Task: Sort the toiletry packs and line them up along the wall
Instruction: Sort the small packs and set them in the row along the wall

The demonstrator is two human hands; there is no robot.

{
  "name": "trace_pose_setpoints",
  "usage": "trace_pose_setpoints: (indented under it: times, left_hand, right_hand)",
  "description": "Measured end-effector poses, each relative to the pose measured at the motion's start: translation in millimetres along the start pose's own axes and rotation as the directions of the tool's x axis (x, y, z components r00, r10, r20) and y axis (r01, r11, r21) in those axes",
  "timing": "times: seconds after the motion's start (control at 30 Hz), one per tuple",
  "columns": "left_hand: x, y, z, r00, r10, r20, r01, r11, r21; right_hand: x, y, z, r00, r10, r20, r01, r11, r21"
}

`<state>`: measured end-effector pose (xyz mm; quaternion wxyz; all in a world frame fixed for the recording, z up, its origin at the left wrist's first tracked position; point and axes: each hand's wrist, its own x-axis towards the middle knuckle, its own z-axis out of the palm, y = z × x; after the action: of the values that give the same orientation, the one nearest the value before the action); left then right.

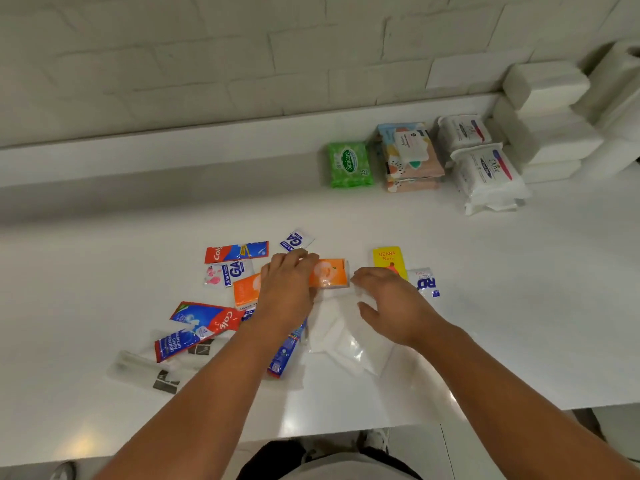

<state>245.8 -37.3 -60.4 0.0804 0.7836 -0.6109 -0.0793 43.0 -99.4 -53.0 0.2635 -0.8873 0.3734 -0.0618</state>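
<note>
Lifting the orange pack
Our left hand (pixel 287 284) curls over the orange pack (pixel 330 276) in the middle of the counter (pixel 104 265); our right hand (pixel 389 301) hovers beside it, fingers spread. We should lift it clear, then set it beside the green pack (pixel 349 164) at the back edge.

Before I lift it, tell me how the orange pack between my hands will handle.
The orange pack looks small and flat, so it is probably light. Its glossy wrapper shows glare, so it may slip in the left hand gripping it. Its squared edges suggest it holds shape rather than flopping; rolling seems unlikely.
</note>
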Motion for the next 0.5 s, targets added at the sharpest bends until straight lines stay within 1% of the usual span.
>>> trace_pose_setpoints:
  times: [0.07, 0.1, 0.13, 0.2, 0.23, 0.3, 0.37, 0.43, 0.5]
  left_hand:
    - [10.7, -8.2, -3.6, 0.992, 0.032, 0.119, -0.039, 0.998, 0.058]
    - [13.8, -10.5, -4.7, 0.987, 0.048, 0.150, -0.059, 0.996, 0.070]
    - [16.8, -13.4, -6.3, 0.983, 0.068, 0.169, -0.081, 0.994, 0.074]
    - [19.4, -15.5, -7.8, 0.980, 0.112, 0.163, -0.123, 0.990, 0.063]
    - [21.0, -18.7, -7.8, 0.979, 0.147, 0.140, -0.152, 0.988, 0.025]
    - [22.7, -26.0, -7.7, 0.971, 0.226, 0.081, -0.216, 0.968, -0.125]
    - [27.2, -39.1, -11.8, 0.958, 0.288, 0.003, -0.278, 0.924, -0.263]
    - [30.5, -48.0, -19.0, 0.953, 0.299, -0.054, -0.299, 0.892, -0.339]
    - [37.6, -58.9, -27.7, 0.969, 0.244, -0.049, -0.239, 0.858, -0.455]
  right_hand:
    - [9.7, -8.6, 1.3, 0.998, 0.034, -0.055, -0.034, 0.999, 0.005]
    - [15.4, -13.2, 1.3, 0.996, 0.047, -0.079, -0.047, 0.999, 0.002]
    - [22.4, -18.9, 1.7, 0.993, 0.062, -0.098, -0.062, 0.998, -0.001]
    - [34.6, -26.9, -0.1, 0.991, 0.099, -0.090, -0.100, 0.995, -0.003]
    - [41.2, -31.1, -1.2, 0.989, 0.131, -0.075, -0.131, 0.991, 0.004]
    - [51.6, -35.3, -3.6, 0.980, 0.193, -0.041, -0.190, 0.980, 0.059]
    - [62.7, -41.7, -5.4, 0.970, 0.239, -0.044, -0.230, 0.960, 0.160]
    - [70.0, -44.7, -5.0, 0.961, 0.268, -0.076, -0.235, 0.927, 0.293]
    - [79.1, -46.8, -1.6, 0.944, 0.309, -0.116, -0.239, 0.883, 0.404]
